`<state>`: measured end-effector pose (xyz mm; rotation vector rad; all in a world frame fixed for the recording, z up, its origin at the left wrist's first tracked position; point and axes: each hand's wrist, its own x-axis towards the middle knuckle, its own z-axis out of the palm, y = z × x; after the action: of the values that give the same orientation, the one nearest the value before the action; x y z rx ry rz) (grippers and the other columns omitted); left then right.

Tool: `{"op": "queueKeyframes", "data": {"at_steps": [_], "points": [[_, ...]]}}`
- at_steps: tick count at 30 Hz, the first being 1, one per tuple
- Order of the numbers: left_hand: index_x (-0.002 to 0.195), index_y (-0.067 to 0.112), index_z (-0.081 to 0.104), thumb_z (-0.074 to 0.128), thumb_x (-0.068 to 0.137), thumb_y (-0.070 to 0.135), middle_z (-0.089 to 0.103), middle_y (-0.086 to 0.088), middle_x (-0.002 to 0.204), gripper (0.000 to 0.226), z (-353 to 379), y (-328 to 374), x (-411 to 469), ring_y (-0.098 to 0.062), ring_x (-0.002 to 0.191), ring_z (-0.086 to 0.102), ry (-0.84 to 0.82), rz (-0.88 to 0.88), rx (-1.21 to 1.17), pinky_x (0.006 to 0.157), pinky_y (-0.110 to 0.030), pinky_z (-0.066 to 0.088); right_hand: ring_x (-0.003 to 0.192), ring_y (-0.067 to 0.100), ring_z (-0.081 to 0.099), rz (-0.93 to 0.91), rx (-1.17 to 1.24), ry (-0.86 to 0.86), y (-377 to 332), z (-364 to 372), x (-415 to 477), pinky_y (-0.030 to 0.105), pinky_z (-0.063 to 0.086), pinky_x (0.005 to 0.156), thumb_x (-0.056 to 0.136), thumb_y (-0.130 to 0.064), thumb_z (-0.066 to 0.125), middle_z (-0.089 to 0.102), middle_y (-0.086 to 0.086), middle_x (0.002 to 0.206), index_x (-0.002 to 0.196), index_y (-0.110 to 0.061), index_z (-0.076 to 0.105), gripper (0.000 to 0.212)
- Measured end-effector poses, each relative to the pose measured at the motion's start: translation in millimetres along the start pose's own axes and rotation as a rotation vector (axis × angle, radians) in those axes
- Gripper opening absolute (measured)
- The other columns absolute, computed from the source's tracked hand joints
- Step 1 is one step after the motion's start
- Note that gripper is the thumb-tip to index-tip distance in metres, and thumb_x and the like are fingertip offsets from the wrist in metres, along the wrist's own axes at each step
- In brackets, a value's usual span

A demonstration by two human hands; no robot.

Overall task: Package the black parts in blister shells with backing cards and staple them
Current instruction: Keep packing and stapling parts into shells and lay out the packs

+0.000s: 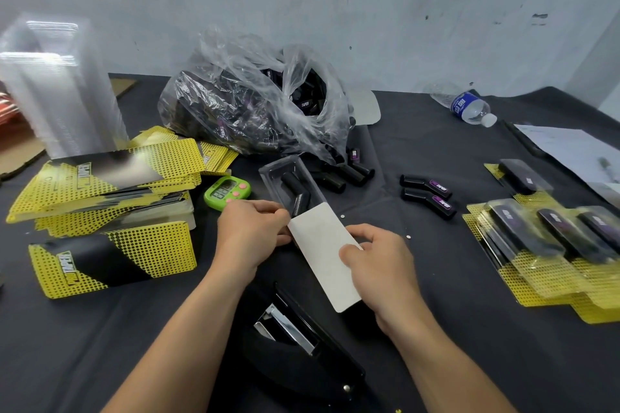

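Observation:
A clear blister shell (285, 174) lies open side up at the table's middle with a black part (295, 189) inside it. A backing card (323, 255), white side up, is partly slid over the shell's near end. My left hand (251, 231) pinches the card's left edge where it meets the shell. My right hand (382, 261) grips the card's right edge. Two loose black parts (427, 193) with purple labels lie to the right. A black stapler (292, 335) sits just below my hands.
Stacks of yellow-and-black backing cards (107, 198) lie at left, with a tall stack of clear shells (57, 84) behind. A plastic bag of black parts (255, 107) sits at the back. Finished packs (550, 245) lie at right. A green timer (227, 192) and a water bottle (466, 107) are nearby.

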<state>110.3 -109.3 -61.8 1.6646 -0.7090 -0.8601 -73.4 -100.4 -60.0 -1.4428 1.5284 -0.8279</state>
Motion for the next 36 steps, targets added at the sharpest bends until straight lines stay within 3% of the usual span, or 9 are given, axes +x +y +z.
{"op": "queueKeyframes", "data": {"at_steps": [3, 6, 12, 16, 19, 24, 28, 32, 36], "points": [[0.093, 0.015, 0.077, 0.075, 0.085, 0.006, 0.078, 0.002, 0.074, 0.013, -1.2, -1.3, 0.3, -0.016, 0.062, 0.076, 0.015, 0.046, 0.083, 0.061, -0.027, 0.063, 0.064, 0.004, 0.067, -0.036, -0.047, -0.018, -0.4, -0.1, 0.3, 0.019, 0.047, 0.047, 0.084, -0.012, 0.059, 0.073, -0.014, 0.069, 0.092, -0.032, 0.071, 0.025], [0.107, 0.014, 0.077, 0.077, 0.081, 0.009, 0.076, 0.009, 0.078, 0.027, -2.7, -1.5, -1.1, -0.007, 0.06, 0.074, 0.015, 0.12, 0.2, 0.062, -0.024, 0.063, 0.066, 0.004, 0.067, -0.05, -0.104, -0.095, -3.0, -3.8, 1.2, 0.014, 0.044, 0.048, 0.085, -0.016, 0.061, 0.074, -0.014, 0.072, 0.099, -0.034, 0.071, 0.025], [0.113, 0.016, 0.077, 0.079, 0.077, 0.012, 0.072, 0.018, 0.077, 0.036, -0.5, -0.5, -5.6, 0.01, 0.066, 0.067, 0.018, 0.207, 0.295, 0.052, -0.004, 0.047, 0.074, 0.01, 0.074, -0.008, -0.155, -0.304, -10.8, -17.8, 12.3, 0.023, 0.052, 0.058, 0.084, -0.03, 0.067, 0.078, -0.008, 0.081, 0.089, -0.025, 0.069, 0.008], [0.108, 0.018, 0.078, 0.079, 0.076, 0.01, 0.076, 0.013, 0.071, 0.033, 2.8, -2.4, -4.9, -0.002, 0.064, 0.072, -0.045, 0.149, 0.231, 0.062, -0.017, 0.06, 0.066, 0.013, 0.067, 0.009, -0.144, -0.251, -12.3, -14.4, 18.5, 0.027, 0.048, 0.058, 0.089, -0.035, 0.069, 0.076, 0.006, 0.087, 0.088, -0.009, 0.068, 0.026], [0.107, 0.014, 0.078, 0.077, 0.078, 0.003, 0.078, 0.008, 0.074, 0.03, 4.7, -3.7, -2.9, -0.017, 0.066, 0.077, -0.105, 0.07, 0.124, 0.065, -0.029, 0.064, 0.069, 0.02, 0.063, -0.031, -0.205, -0.174, -11.0, -10.5, 20.5, 0.03, 0.045, 0.06, 0.091, -0.03, 0.065, 0.074, 0.011, 0.089, 0.088, -0.005, 0.066, 0.026], [0.096, 0.01, 0.074, 0.073, 0.085, -0.006, 0.078, -0.017, 0.093, 0.019, 1.2, 0.2, -2.9, -0.026, 0.077, 0.079, -0.212, -0.012, -0.042, 0.064, -0.03, 0.063, 0.068, 0.019, 0.058, -0.064, -0.223, -0.134, -8.2, -9.2, 21.7, 0.031, 0.043, 0.06, 0.093, -0.027, 0.063, 0.072, 0.011, 0.085, 0.083, -0.006, 0.064, 0.023], [0.107, 0.002, 0.072, 0.075, 0.084, -0.008, 0.076, -0.025, 0.095, 0.025, -3.5, 3.0, -4.5, -0.025, 0.076, 0.077, -0.289, -0.028, -0.05, 0.064, -0.028, 0.063, 0.066, 0.018, 0.054, -0.073, -0.239, -0.137, -7.5, -10.6, 25.1, 0.032, 0.04, 0.06, 0.093, -0.024, 0.062, 0.064, 0.004, 0.071, 0.083, -0.004, 0.062, 0.022], [0.108, 0.002, 0.072, 0.072, 0.084, -0.01, 0.076, -0.024, 0.096, 0.026, -2.5, 2.0, -6.2, -0.022, 0.072, 0.074, -0.315, -0.022, -0.011, 0.064, -0.027, 0.063, 0.062, 0.016, 0.051, -0.063, -0.229, -0.131, -6.3, -12.2, 26.3, 0.03, 0.038, 0.057, 0.093, -0.02, 0.061, 0.057, -0.001, 0.066, 0.08, -0.003, 0.058, 0.022], [0.099, 0.011, 0.075, 0.075, 0.081, -0.005, 0.08, -0.008, 0.082, 0.023, 1.5, 2.3, -6.0, -0.017, 0.068, 0.076, -0.271, -0.028, 0.055, 0.06, -0.025, 0.06, 0.063, 0.015, 0.056, -0.055, -0.199, -0.172, -6.6, -13.6, 25.2, 0.029, 0.042, 0.058, 0.094, -0.019, 0.059, 0.063, -0.001, 0.069, 0.083, -0.005, 0.064, 0.019]]}}
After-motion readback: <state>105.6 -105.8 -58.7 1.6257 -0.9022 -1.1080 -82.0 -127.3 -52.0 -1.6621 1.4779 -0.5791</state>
